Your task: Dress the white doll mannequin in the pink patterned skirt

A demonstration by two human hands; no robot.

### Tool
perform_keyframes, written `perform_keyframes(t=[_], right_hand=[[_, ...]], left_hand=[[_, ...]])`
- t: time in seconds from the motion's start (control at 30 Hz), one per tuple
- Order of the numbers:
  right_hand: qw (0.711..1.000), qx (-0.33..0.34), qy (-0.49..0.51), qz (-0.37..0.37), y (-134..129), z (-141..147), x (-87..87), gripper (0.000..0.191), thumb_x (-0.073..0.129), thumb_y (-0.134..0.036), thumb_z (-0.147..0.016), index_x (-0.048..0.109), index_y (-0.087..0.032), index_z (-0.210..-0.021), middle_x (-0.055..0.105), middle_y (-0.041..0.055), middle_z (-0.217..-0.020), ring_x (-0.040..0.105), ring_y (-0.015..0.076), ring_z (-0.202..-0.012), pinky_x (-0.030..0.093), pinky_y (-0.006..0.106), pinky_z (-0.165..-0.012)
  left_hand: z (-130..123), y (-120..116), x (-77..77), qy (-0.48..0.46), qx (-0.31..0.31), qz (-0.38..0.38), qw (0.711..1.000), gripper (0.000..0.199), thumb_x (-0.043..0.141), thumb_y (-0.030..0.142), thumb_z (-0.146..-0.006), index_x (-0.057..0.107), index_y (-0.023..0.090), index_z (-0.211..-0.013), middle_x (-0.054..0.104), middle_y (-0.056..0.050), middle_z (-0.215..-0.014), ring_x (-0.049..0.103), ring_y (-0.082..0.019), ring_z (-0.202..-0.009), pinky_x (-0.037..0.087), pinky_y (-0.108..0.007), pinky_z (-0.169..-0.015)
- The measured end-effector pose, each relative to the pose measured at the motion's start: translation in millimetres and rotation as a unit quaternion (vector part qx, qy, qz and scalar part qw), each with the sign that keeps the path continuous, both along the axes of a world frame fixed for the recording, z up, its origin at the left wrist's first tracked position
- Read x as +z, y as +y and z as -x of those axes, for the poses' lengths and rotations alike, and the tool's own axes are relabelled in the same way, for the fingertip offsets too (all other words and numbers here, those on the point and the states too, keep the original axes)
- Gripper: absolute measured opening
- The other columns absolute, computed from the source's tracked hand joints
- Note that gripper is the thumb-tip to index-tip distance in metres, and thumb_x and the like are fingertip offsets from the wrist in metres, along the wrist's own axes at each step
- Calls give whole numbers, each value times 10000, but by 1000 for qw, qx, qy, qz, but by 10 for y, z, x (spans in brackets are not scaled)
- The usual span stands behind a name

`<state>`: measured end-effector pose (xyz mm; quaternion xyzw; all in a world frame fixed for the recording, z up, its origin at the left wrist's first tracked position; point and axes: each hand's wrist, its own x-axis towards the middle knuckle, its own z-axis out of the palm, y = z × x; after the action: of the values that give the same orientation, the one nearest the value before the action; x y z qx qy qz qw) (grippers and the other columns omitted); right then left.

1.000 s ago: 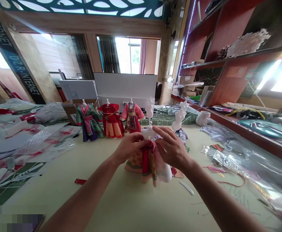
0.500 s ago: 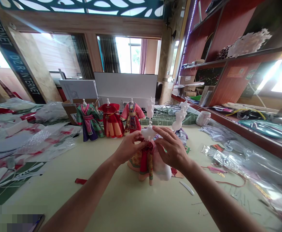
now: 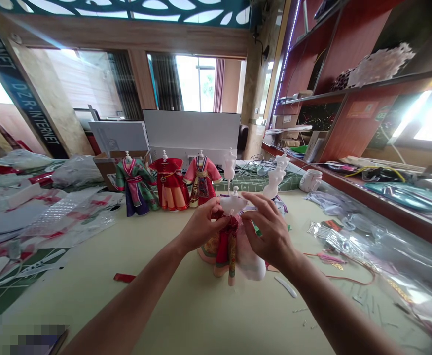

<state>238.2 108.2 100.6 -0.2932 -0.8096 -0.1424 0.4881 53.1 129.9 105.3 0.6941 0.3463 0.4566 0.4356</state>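
A small white mannequin (image 3: 233, 204) wearing a red, gold and pink skirt (image 3: 221, 250) stands between my hands, its bare shoulders and neck knob showing. My left hand (image 3: 201, 224) is at its left side, thumb and fingers pinched at the top of the garment. On the other side my right hand (image 3: 270, 229) has thumb and forefinger closed near the chest, by a sheer whitish cloth (image 3: 251, 256); what they pinch is too small to name. Behind stand three dressed mannequins, in green (image 3: 136, 185), red (image 3: 168, 182) and pink (image 3: 202, 180).
Two bare white mannequins (image 3: 275, 177) (image 3: 229, 165) stand behind my hands. A white mug (image 3: 310, 180) is at the back right. Clear plastic bags (image 3: 360, 231) lie right, packaging (image 3: 64, 217) left. A red scrap (image 3: 124, 277) and a white tool (image 3: 285, 287) lie on the table.
The mannequin between my hands has shifted slightly right and its top tilts more to the right. Both hands have moved a little with it.
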Motion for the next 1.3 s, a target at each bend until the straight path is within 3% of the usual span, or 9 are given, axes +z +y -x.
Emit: perform_keyframes(t=[0.13, 0.23, 0.3, 0.53, 0.7, 0.93, 1.13, 1.3], right_hand=[[999, -19, 30, 15, -35, -34, 11, 136, 518, -80, -836, 584, -197, -857, 586, 115, -1113, 546, 249, -1018, 476, 417, -829], [996, 1, 59, 65, -40, -57, 14, 122, 509, -98, -854, 575, -199, -841, 611, 61, -857, 566, 201, -838, 474, 353, -745], [990, 9, 81, 111, -48, -72, 12, 105, 506, -127, -867, 573, -199, -829, 602, 43, -803, 558, 185, -789, 463, 328, -719], [957, 24, 149, 250, -140, -100, 50, 68, 543, -191, -847, 594, -200, -802, 626, 0, -748, 570, 148, -703, 436, 261, -657], [934, 65, 182, 302, -250, -92, 94, 75, 544, -221, -850, 591, -200, -796, 620, -6, -742, 561, 141, -694, 434, 254, -652], [905, 101, 198, 363, -436, -93, 104, 76, 545, -237, -851, 583, -203, -794, 596, -11, -723, 533, 135, -679, 426, 248, -620], [880, 120, 212, 407, -582, -45, 45, 73, 525, -226, -850, 579, -202, -806, 589, -14, -739, 533, 131, -692, 421, 243, -615], [887, 103, 196, 405, -640, -20, 41, 82, 527, -223, -843, 580, -192, -788, 577, -16, -724, 519, 130, -686, 408, 242, -607]], left_hand=[[-9, 0, 3, 25, 34, -7, 999, 317, 683, 249, -713, 596, 148, -1000, 649, -3, -778, 620, -170, -772, 491, -281, -705], [-13, -3, 26, 40, 38, -5, 998, 277, 661, 224, -720, 602, 144, -979, 658, -6, -787, 623, -170, -777, 492, -278, -704], [-20, -15, 58, 48, 29, -1, 998, 229, 641, 209, -729, 620, 136, -945, 669, -17, -816, 624, -174, -799, 492, -282, -725], [-44, -153, 137, 45, 6, 33, 998, 243, 635, 204, -744, 650, 148, -980, 699, -33, -898, 636, -197, -864, 503, -287, -758], [-50, -301, 169, 39, 23, 58, 997, 258, 636, 241, -761, 648, 147, -1001, 702, -47, -925, 637, -209, -880, 502, -295, -757], [-18, -511, 264, 14, -9, 134, 991, 253, 644, 228, -754, 658, 144, -992, 708, -50, -953, 630, -218, -951, 485, -295, -811], [-35, -681, 176, -19, -17, 199, 980, 292, 689, 230, -720, 659, 127, -992, 719, -61, -919, 646, -218, -922, 487, -292, -810], [-87, -745, 102, -57, -14, 213, 975, 314, 699, 227, -703, 637, 125, -994, 715, -59, -880, 648, -195, -853, 490, -275, -759]])
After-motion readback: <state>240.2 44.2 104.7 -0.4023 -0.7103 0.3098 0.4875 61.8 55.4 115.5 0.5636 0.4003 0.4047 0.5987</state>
